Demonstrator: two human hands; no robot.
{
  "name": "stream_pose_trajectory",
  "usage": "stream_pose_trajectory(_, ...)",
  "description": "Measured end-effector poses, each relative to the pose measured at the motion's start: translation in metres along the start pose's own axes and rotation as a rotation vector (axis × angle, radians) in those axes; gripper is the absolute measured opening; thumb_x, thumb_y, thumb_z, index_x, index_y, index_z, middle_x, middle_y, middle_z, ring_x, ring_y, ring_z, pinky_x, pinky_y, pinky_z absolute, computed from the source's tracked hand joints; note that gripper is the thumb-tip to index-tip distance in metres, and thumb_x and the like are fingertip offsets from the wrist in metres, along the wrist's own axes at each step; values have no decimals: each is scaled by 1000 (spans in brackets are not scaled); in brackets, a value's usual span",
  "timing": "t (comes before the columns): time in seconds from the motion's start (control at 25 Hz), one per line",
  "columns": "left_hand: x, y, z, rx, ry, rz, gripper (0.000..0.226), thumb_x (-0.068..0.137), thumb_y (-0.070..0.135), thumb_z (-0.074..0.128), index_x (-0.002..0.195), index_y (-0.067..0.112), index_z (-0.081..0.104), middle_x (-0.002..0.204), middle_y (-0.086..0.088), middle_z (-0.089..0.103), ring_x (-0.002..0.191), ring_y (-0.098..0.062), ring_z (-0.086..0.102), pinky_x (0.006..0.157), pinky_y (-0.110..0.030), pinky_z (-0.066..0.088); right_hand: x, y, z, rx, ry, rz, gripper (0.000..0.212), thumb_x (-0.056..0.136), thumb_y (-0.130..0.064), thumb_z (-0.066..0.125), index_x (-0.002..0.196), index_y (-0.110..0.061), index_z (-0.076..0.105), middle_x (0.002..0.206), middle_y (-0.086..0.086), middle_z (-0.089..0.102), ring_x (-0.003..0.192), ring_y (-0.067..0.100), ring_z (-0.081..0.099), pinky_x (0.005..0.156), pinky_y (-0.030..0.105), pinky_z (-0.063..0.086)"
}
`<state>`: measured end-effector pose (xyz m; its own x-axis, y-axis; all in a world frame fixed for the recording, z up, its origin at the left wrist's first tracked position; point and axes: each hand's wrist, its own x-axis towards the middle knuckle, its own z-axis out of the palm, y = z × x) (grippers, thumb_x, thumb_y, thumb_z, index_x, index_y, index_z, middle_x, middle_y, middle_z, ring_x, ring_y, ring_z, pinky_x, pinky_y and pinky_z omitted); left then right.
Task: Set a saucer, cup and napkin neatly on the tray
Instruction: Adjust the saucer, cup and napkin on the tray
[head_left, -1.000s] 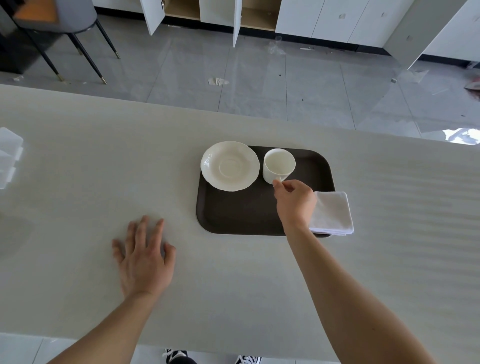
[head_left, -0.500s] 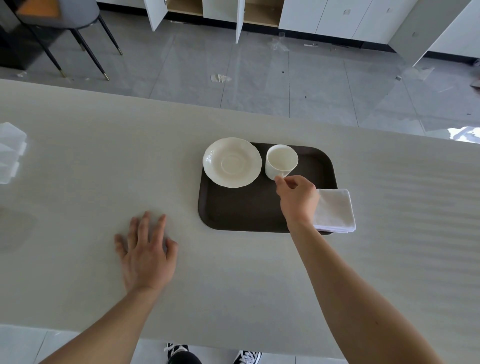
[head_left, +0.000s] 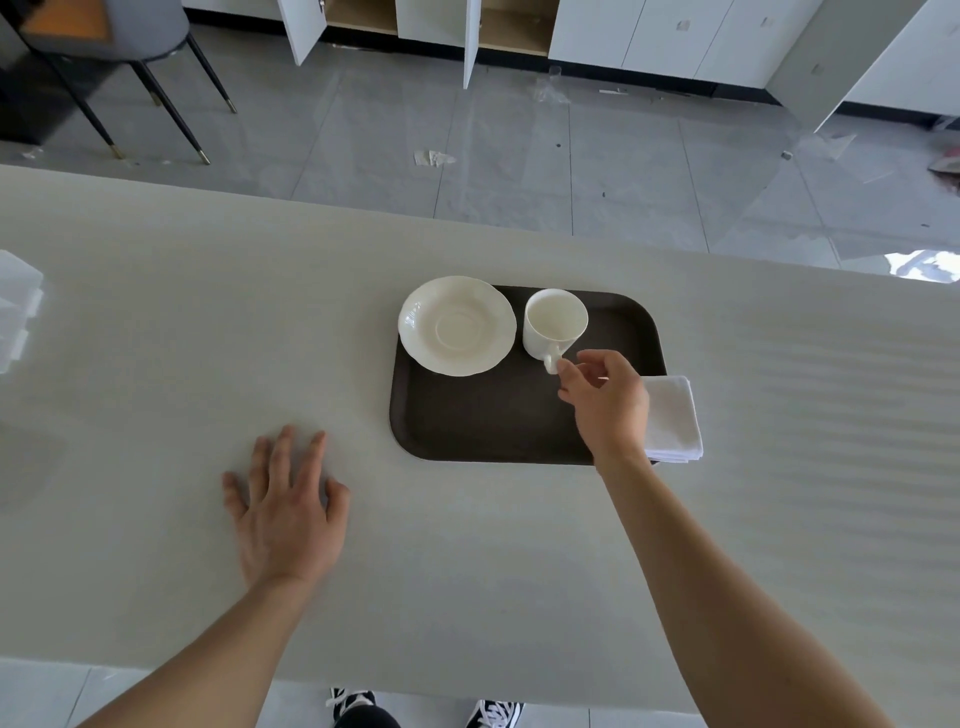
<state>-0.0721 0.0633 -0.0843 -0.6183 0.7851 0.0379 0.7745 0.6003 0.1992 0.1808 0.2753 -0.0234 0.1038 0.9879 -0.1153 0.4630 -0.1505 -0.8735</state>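
A dark brown tray (head_left: 483, 421) lies on the pale table. A white saucer (head_left: 457, 325) rests on its far left corner, overhanging the rim slightly. Just right of the saucer, a white cup (head_left: 555, 322) stands upright on the tray with its handle towards me. My right hand (head_left: 610, 402) hovers just behind the handle, thumb and forefinger apart, with the forefinger tip at the handle. A folded white napkin (head_left: 672, 418) sits at the tray's right edge, half off it and partly hidden by that hand. My left hand (head_left: 288, 512) lies flat on the table, fingers spread.
A clear plastic object (head_left: 18, 306) sits at the table's far left edge. Beyond the table are a grey tiled floor, a chair (head_left: 109, 47) and white cabinets (head_left: 649, 31) with some doors open. My shoes (head_left: 493, 714) show below the near edge.
My right hand's pinch on the cup handle has loosened and its fingers have spread. The cup stays upright on the tray. My left hand has not moved.
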Motion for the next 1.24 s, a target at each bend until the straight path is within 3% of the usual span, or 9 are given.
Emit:
stream_pose_trajectory(0.28, 0, -1, 4, -11, 31, 1, 60, 84, 35, 37, 141, 22, 53, 154, -14, 43, 147, -36, 30, 117, -63, 15, 4, 26, -72, -114, 73, -40, 13, 86, -22, 67, 99, -22, 69, 76, -8, 73, 67, 11, 73, 71, 28, 54)
stream_pose_trajectory(0.44, 1, -2, 5, -16, 40, 5, 60, 83, 36, 37, 140, 22, 52, 153, -14, 43, 146, -36, 31, 116, -63, 16, 8, 40, -96, -373, 196, -134, 15, 86, -21, 67, 100, -17, 70, 90, 2, 70, 75, 21, 64, 68, 28, 43)
stream_pose_trajectory(0.52, 1, -2, 5, -20, 43, 4, 60, 83, 36, 36, 140, 22, 52, 153, -14, 43, 146, -36, 31, 116, -63, 15, 10, 49, -103, -477, 222, -74, 25, 87, -28, 66, 108, -15, 67, 101, 5, 66, 87, 25, 61, 71, 31, 43)
stream_pose_trajectory(0.64, 1, -2, 4, -23, 42, 8, 61, 83, 35, 37, 140, 21, 52, 154, -14, 43, 146, -36, 31, 115, -64, 16, 12, 63, -106, -574, 89, 135, 43, 89, -39, 59, 124, -13, 60, 114, 9, 64, 105, 31, 59, 84, 39, 47)
stream_pose_trajectory(0.76, 1, -1, 3, -31, 35, 4, 61, 83, 35, 37, 140, 20, 53, 154, -14, 42, 146, -36, 30, 116, -63, 15, 14, 68, -104, -480, -6, 225, 38, 90, -36, 55, 120, -12, 61, 106, 7, 69, 93, 31, 62, 73, 34, 44)
stream_pose_trajectory(0.92, 1, -1, 3, -40, 26, 1, 62, 83, 36, 36, 141, 21, 52, 155, -13, 41, 148, -35, 28, 117, -63, 14, 18, 64, -104, -466, 64, 149, 28, 86, -30, 62, 110, -15, 65, 85, 0, 68, 77, 26, 61, 65, 31, 40)
stream_pose_trajectory(1.24, 1, -3, 6, -34, 51, 10, 61, 83, 36, 37, 141, 21, 52, 155, -14, 42, 147, -36, 30, 116, -64, 16, 35, 42, -73, -349, 131, 75, 25, 86, -27, 64, 108, -16, 66, 89, 4, 71, 83, 27, 64, 73, 33, 48)
